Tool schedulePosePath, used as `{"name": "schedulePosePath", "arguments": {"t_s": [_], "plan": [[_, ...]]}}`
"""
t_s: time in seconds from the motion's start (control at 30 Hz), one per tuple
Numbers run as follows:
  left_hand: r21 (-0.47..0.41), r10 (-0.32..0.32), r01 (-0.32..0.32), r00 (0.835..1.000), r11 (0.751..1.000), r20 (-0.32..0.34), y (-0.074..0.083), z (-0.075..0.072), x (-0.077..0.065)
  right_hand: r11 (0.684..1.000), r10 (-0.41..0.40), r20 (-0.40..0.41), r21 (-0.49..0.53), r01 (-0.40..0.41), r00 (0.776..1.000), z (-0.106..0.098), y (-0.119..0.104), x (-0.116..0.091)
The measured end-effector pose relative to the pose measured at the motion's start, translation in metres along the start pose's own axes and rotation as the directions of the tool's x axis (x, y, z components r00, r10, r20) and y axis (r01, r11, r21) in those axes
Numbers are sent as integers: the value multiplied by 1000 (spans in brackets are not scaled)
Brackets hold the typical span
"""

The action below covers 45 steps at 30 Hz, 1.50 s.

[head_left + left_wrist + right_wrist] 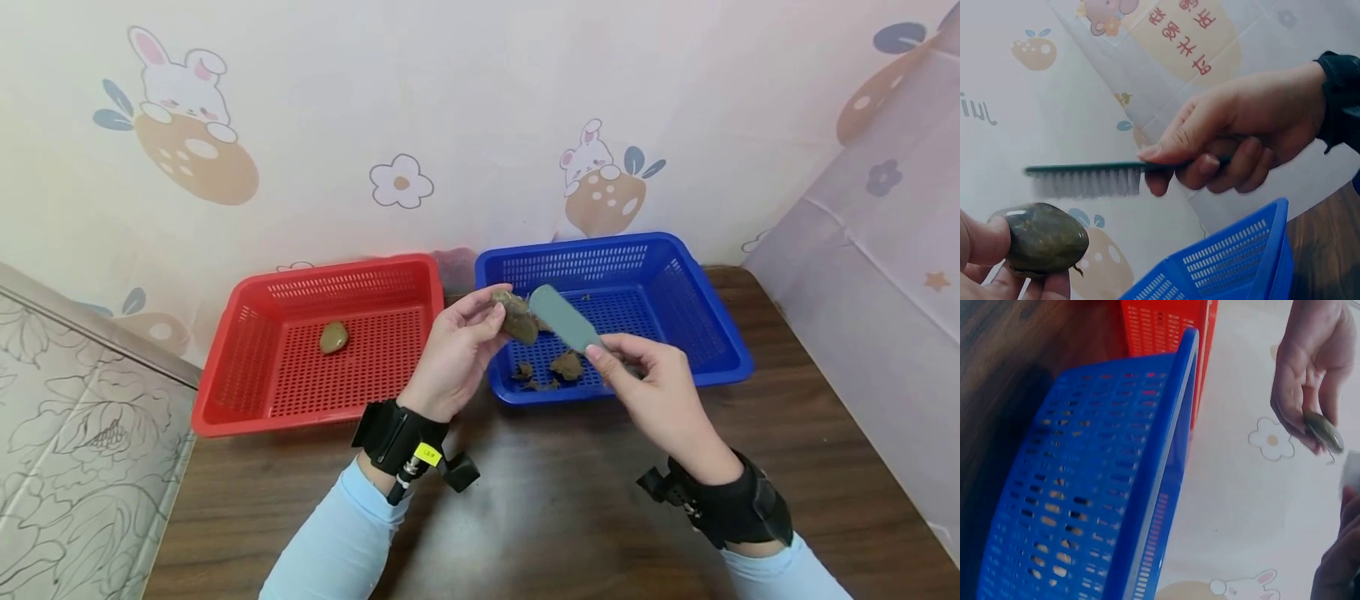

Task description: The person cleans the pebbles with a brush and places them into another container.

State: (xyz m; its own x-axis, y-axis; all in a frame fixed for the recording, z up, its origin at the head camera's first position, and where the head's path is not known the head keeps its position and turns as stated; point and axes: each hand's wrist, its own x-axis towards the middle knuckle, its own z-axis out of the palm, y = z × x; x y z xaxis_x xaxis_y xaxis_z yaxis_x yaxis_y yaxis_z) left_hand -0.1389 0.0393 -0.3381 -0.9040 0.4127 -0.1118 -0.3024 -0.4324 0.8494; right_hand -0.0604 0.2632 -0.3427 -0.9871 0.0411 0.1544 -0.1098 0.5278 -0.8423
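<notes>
A smooth, wet-looking olive-brown stone (516,317) is pinched between the thumb and fingers of my left hand (467,346), over the near left rim of the blue basket (738,360). In the left wrist view a small dark bit hangs from the underside of the stone (1047,240). My right hand (654,379) grips a green brush (564,318) by its handle. White bristles (1088,182) face down, just above the stone and apart from it. The right wrist view shows the left hand with the stone (1322,431); the brush is mostly cut off there.
Brown clumps (567,365) and crumbs lie in the blue basket. To the left, a red basket (217,367) holds one smooth stone (333,337). Both stand on a dark wooden table (525,500) against a wall (480,100) with a rabbit print.
</notes>
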Motion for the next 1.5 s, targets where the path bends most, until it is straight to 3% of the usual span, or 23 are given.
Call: {"name": "schedulePosePath", "arguments": {"t_s": [0.1, 0.27, 0.5, 0.83, 1.1, 1.5], "plan": [[-25, 11, -10, 1000, 1000, 7, -1, 0, 1, 1000, -2, 4, -7, 3, 1000, 1, 0, 1], [-43, 24, -23, 1000, 999, 1, 0, -1, 1, 999, -12, -83, -41, 9, 996, -2, 1, 3], [-86, 28, -25, 999, 996, 25, -1, 2, 2, 997, -14, 57, 81, 9, 998, 2, -2, 3], [-167, -45, 43, 999, 985, -9, -3, 4, 2, 994, 32, 81, 106, -41, 996, 7, -8, 7], [-86, -28, 25, 999, 996, -36, -2, 3, 4, 991, 61, 102, 116, -73, 993, 8, -10, 7], [-95, -65, 61, 997, 994, -36, -3, 4, 2, 995, 62, 133, 72, -72, 989, 9, -11, 7]]}}
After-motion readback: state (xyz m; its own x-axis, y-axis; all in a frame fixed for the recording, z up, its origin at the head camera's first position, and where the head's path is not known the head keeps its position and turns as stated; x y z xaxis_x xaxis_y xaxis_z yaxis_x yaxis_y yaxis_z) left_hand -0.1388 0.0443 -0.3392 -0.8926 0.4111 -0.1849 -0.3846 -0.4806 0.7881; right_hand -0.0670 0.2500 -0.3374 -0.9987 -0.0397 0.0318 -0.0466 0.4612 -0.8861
